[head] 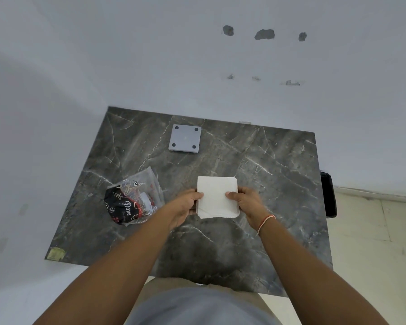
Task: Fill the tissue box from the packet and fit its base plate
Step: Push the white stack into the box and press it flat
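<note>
Tissue box itself: cannot make it out as such. Only a white square stack of tissues point(217, 197) shows between the two hands, top sheet flat, lower edge slightly ragged with a loose corner at bottom left. Whether a box sits under or around the stack is hidden by the tissues and the palms.

Left hand point(185, 204): grip closed on the left edge of the stack, thumb lying on the top sheet, other fingers tucked out of view below. Right hand point(245, 202): grip closed on the right edge, thumb on top, fingers likewise hidden beneath. A thin orange-and-white thread bracelet point(265, 222) circles the right wrist.

Stack held over the near-middle of the dark grey marble-patterned surface point(256, 160); contact with the surface not readable from above.

Tissue packet point(133, 200): crumpled clear plastic with black and red print, lying on the surface just left of the left hand. Contents unclear; print partly legible, mostly not.

Base plate point(185, 138): pale grey square, four dark round pads at its corners facing up, lying flat toward the far edge of the surface, well apart from the hands.

A black object point(328, 194) at the right edge of the surface is cut off; cannot identify it.
</note>
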